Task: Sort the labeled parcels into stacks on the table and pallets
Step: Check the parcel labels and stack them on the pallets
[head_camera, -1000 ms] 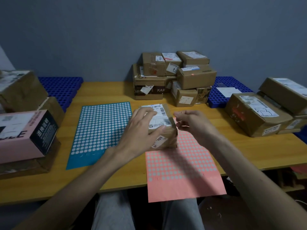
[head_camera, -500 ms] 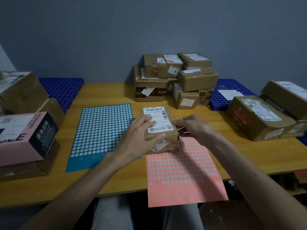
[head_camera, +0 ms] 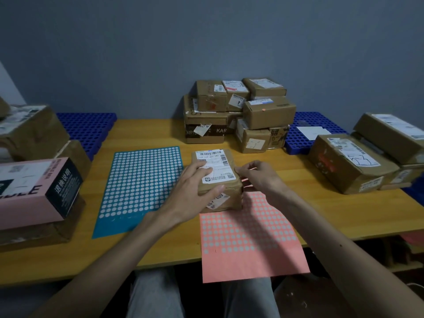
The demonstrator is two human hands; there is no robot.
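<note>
Beside the blue dotted sheet (head_camera: 142, 189), my left hand (head_camera: 192, 196) clasps the small parcel (head_camera: 216, 180), fingers on its label, thumb on the near face. The parcel sits on the far edge of the pink sheet (head_camera: 247, 239). My right hand (head_camera: 260, 177) curls at its right edge (holding anything? I cannot tell).

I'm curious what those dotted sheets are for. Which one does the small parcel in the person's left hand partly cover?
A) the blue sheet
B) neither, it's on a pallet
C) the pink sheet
C: the parcel covers the far edge of the pink sheet; the blue sheet lies to its left.
</note>
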